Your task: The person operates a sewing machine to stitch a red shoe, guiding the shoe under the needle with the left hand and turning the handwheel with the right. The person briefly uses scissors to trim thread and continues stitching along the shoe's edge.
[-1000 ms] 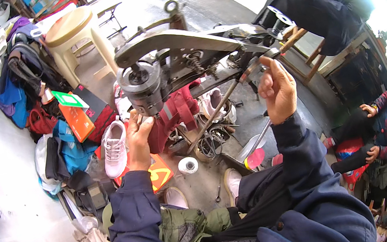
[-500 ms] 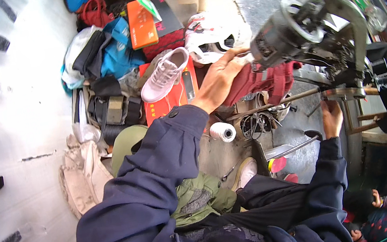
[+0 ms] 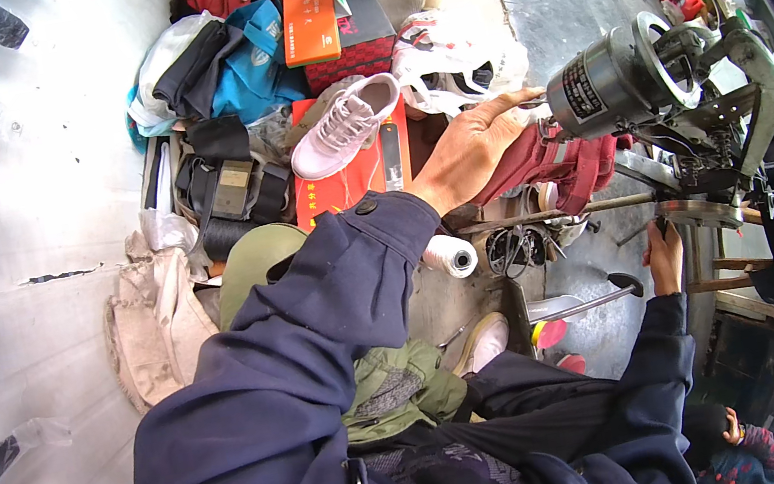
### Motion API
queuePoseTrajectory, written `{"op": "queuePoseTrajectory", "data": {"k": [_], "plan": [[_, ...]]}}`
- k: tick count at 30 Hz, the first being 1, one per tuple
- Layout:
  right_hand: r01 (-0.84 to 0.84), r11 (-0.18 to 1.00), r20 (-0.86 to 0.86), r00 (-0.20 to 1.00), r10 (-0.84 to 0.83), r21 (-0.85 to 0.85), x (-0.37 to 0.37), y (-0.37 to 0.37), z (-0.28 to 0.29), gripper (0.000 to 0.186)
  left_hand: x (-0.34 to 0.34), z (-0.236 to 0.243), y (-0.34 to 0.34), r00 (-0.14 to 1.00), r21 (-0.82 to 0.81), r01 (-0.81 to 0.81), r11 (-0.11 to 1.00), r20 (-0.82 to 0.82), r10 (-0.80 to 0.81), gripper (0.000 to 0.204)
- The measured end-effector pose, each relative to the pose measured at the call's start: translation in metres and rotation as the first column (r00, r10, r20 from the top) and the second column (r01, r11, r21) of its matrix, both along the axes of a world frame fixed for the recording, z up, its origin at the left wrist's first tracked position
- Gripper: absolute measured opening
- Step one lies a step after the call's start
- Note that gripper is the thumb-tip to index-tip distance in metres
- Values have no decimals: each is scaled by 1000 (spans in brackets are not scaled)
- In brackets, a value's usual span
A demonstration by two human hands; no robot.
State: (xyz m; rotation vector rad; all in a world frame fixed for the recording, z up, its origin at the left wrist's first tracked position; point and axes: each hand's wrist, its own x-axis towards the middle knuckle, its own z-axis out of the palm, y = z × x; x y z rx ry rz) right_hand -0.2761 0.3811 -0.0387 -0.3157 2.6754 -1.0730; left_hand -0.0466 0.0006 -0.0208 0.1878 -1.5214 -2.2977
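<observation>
A dark grey metal sewing machine (image 3: 694, 132), with a cylinder-shaped head, a round ring at the right end of that head and a curved arm, takes up the right side of the scene. Far left lies a bright blue fabric bag (image 3: 262, 59), bunched beside black and white cloth. To its right, a flat orange cardboard box (image 3: 308, 16) rests on a black and red patterned box (image 3: 363, 28). A dark red fabric piece with strap-like bands (image 3: 552, 165) lies just below the machine's head, left of its lower frame; whether the needle meets it, I cannot tell. On the left, 1 pale pink laced shoe (image 3: 344, 132) sits on a red cardboard box (image 3: 329, 195). On the machine's near side is a flat, round metal wheel (image 3: 702, 214). The left hand (image 3: 477, 149) reaches over the dark red piece, index finger straight and its tip by the head's left end; the other fingers are partly hidden, so I cannot tell whether they grasp the fabric. The right hand (image 3: 665, 256) is at the wheel's left edge, fingers bent; whether they grip it cannot be told. The smallest thing, 1 white thread spool (image 3: 450, 257), lies near the left wrist.
</observation>
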Motion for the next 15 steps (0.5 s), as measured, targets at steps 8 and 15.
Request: {"op": "queuePoseTrajectory", "data": {"k": [8, 15], "plan": [[64, 995, -346, 934, -88, -79, 5, -5, 92, 21, -1, -2, 3, 999, 27, -25, 999, -19, 26, 38], [284, 959, -522, 815, -250, -15, -77, 72, 71, 21, 1, -1, 2, 1000, -27, -28, 999, -2, 28, 38]]}}
